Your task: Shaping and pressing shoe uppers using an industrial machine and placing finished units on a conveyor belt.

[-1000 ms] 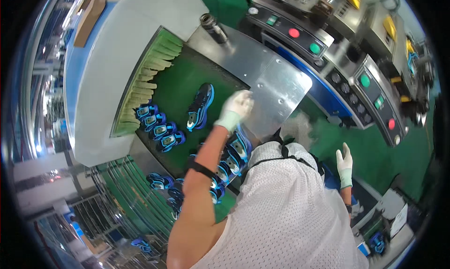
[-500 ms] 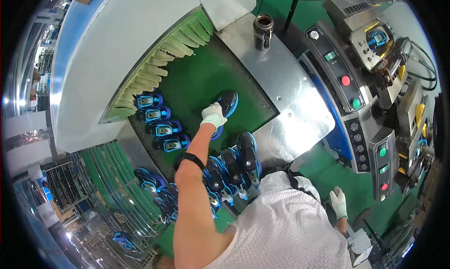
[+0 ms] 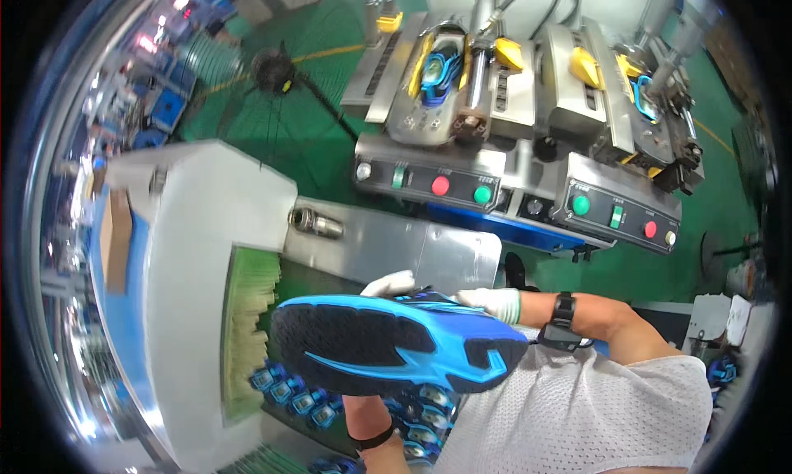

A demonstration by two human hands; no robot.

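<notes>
A blue and black sneaker is held up close in front of me on its side, its black and bright blue sole turned toward the view. My left hand, in a white glove, grips it from behind at the upper edge; most of its fingers are hidden. Also gloved, my right hand has hold of the shoe's upper near the heel end, fingers partly hidden. Behind and below the sneaker, several similar shoes stand in rows.
At left stands a white machine housing with a green strip curtain. A flask lies or stands on the metal ledge. Beyond are a press with a button panel, a second panel, and a floor fan.
My left hand has lifted a sneaker off the green belt and brought it close. The right hand has come from my side onto the shoe. The view has turned right, toward the presses.
</notes>
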